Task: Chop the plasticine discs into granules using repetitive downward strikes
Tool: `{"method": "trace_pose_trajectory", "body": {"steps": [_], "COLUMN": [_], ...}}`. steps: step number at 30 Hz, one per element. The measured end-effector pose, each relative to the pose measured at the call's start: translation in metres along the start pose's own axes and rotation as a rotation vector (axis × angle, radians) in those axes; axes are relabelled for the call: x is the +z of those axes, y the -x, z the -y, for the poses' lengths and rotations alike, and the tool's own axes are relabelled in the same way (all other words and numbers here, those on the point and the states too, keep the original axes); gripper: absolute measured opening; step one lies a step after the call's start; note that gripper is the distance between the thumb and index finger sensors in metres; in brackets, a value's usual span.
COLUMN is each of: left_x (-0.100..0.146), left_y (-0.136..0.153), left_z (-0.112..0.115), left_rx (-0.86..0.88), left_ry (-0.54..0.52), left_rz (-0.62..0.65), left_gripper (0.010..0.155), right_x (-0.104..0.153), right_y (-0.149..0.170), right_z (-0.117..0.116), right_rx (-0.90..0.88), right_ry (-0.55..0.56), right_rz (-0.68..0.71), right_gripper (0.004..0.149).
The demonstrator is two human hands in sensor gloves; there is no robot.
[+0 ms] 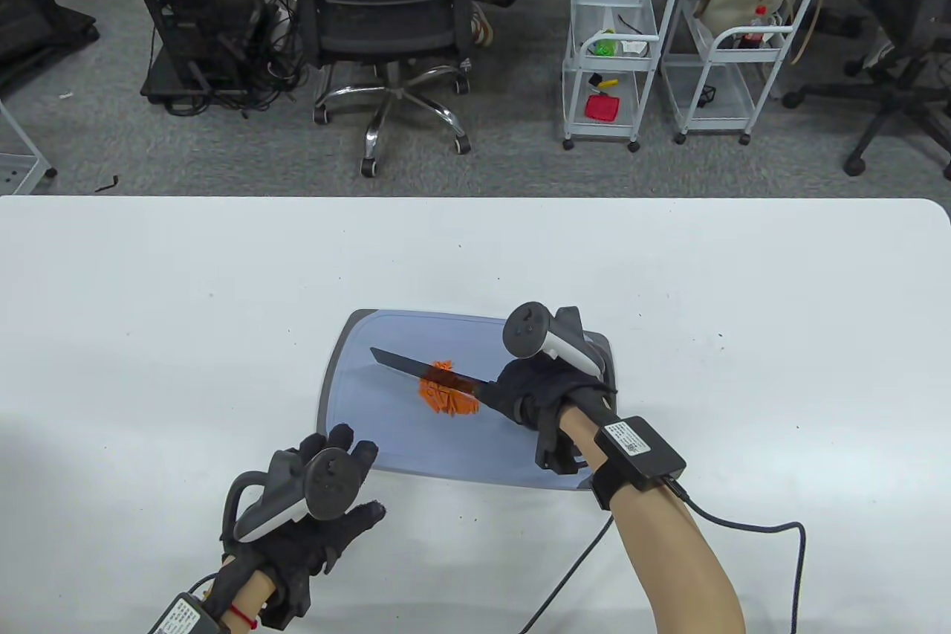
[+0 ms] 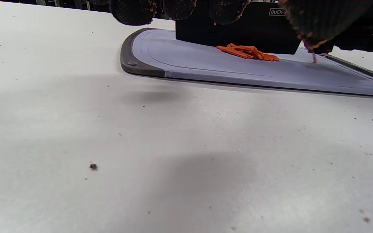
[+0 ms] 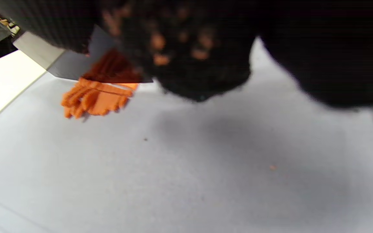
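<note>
A small heap of orange plasticine strips (image 1: 448, 396) lies in the middle of a grey-blue cutting board (image 1: 386, 433). My right hand (image 1: 531, 396) grips the handle of a black knife (image 1: 423, 372) whose blade lies across the heap, pointing left. The heap shows in the left wrist view (image 2: 248, 52) in front of the dark blade (image 2: 235, 34), and in the right wrist view (image 3: 96, 97) under the blade (image 3: 73, 64). My left hand (image 1: 327, 493) holds nothing, fingers spread, over the table by the board's near left corner.
The white table (image 1: 148, 337) carries the board (image 2: 206, 69) near its centre. A cable (image 1: 743, 526) runs from my right wrist across the table's near right. Small crumbs (image 2: 93, 166) dot the table. An office chair (image 1: 390, 32) and carts (image 1: 613, 54) stand beyond the far edge.
</note>
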State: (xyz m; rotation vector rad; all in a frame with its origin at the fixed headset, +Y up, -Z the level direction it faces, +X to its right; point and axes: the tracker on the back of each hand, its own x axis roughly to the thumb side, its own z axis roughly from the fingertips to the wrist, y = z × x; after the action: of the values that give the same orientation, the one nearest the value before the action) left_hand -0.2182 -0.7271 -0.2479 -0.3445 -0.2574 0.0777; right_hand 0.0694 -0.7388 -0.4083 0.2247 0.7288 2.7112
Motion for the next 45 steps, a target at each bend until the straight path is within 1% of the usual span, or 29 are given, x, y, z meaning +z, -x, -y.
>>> {"method": "trace_pose_trajectory", "body": {"steps": [3,5,7,8,10,12,13,14,16,19,21,22,24,27,29,31,32,34,38,40,43,45], "left_x": [-0.001,-0.002,-0.003,-0.003,-0.002,0.0,0.0,0.0,0.0,-0.001,-0.002,-0.002,-0.001,-0.002,-0.002,-0.003,-0.004,-0.005,-0.003,-0.002,0.0,0.0], "left_y": [0.0,-0.001,-0.001,-0.002,-0.001,0.0,0.001,0.001,0.0,-0.003,-0.004,-0.004,-0.003,-0.004,-0.005,-0.006,-0.007,-0.006,-0.001,0.0,-0.002,-0.003], "left_z": [0.001,0.001,0.001,0.001,0.001,0.0,0.0,-0.001,-0.001,0.002,0.002,0.002,0.002,0.002,0.003,0.004,0.005,0.006,0.004,0.003,0.003,0.003], "left_rx": [0.002,0.009,0.015,0.013,0.002,0.005,0.008,0.01,0.007,-0.005,-0.006,-0.008,-0.005,0.007,0.007,0.013,0.015,0.007,0.014,0.021,0.003,-0.009], "left_ry": [0.006,0.012,0.019,0.019,0.012,0.008,0.002,-0.002,0.002,0.019,0.021,0.022,0.02,0.025,0.026,0.034,0.044,0.054,0.038,0.032,0.029,0.024], "left_rz": [0.001,0.0,0.002,0.002,0.002,0.0,0.0,-0.001,0.001,0.009,0.01,0.009,0.005,0.006,0.009,0.011,0.011,0.01,0.003,0.001,0.007,0.011], "left_gripper": [0.081,0.081,0.081,0.081,0.082,0.081,0.081,0.081,0.081,0.082,0.081,0.082,0.081,0.081,0.082,0.081,0.081,0.081,0.081,0.081,0.081,0.081], "right_x": [0.0,-0.001,-0.002,-0.004,-0.004,0.001,0.004,0.009,0.014,0.016,0.014,0.012,0.009,0.006,0.003,0.002,0.001,0.001,0.009,0.015,0.019,0.019], "right_y": [0.001,0.001,0.001,0.001,0.002,0.002,0.003,0.001,-0.001,-0.003,-0.004,-0.005,-0.009,-0.007,-0.008,-0.019,-0.023,-0.021,-0.02,-0.022,-0.023,-0.022], "right_z": [-0.004,-0.01,-0.017,-0.019,-0.015,-0.008,-0.005,-0.002,0.002,-0.001,-0.004,-0.006,-0.012,-0.018,-0.021,-0.023,-0.024,-0.024,-0.01,0.002,0.007,0.008], "right_rx": [-0.002,0.019,-0.051,-0.054,-0.08,-0.081,-0.121,-0.151,-0.095,-0.005,0.018,0.019,0.066,0.041,-0.023,0.04,0.053,0.012,0.095,0.135,0.078,0.078], "right_ry": [-0.024,0.01,0.07,0.09,0.071,0.118,0.112,0.078,0.047,0.008,0.011,-0.005,-0.005,-0.02,-0.027,0.01,0.01,-0.022,-0.046,0.011,-0.015,-0.021], "right_rz": [-0.017,0.003,0.051,0.063,0.061,0.089,0.102,0.111,0.085,0.039,0.022,0.01,0.002,-0.01,-0.007,0.003,0.002,-0.021,-0.065,-0.029,0.009,0.016], "right_gripper": [0.072,0.071,0.071,0.071,0.073,0.073,0.073,0.073,0.073,0.073,0.072,0.072,0.07,0.069,0.07,0.069,0.069,0.07,0.07,0.071,0.071,0.072]}}
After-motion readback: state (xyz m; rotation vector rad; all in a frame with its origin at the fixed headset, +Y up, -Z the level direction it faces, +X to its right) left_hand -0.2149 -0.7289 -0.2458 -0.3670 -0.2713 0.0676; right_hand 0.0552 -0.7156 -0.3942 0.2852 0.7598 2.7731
